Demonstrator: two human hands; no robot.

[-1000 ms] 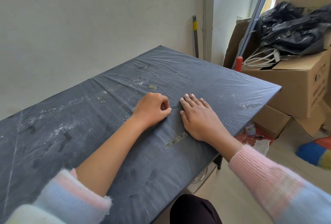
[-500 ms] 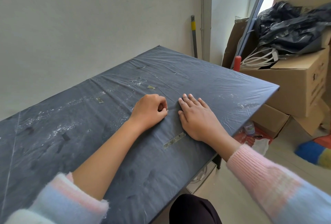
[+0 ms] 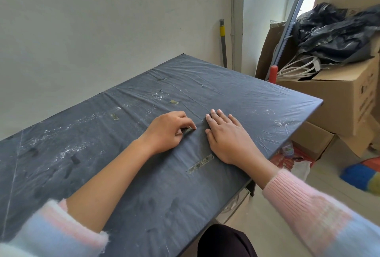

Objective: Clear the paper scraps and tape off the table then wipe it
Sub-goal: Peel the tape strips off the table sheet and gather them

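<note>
A small tape strip (image 3: 187, 130) is sitting near the middle of the tabletop, and the left hand (image 3: 166, 131) is pinching it between curled fingers and thumb, apparently peeling it up. Just beside it, the right hand (image 3: 228, 135) is lying flat with straight fingers, pressing on the table (image 3: 257, 100). A longer tape strip (image 3: 200, 164) is lying nearer the front edge. A yellowish scrap (image 3: 174, 102) and a second scrap (image 3: 114, 116) are sitting farther back, and white crumbs (image 3: 67, 151) are trailing leftward. Clearing seems only partly done, and wiping looks not yet begun.
</note>
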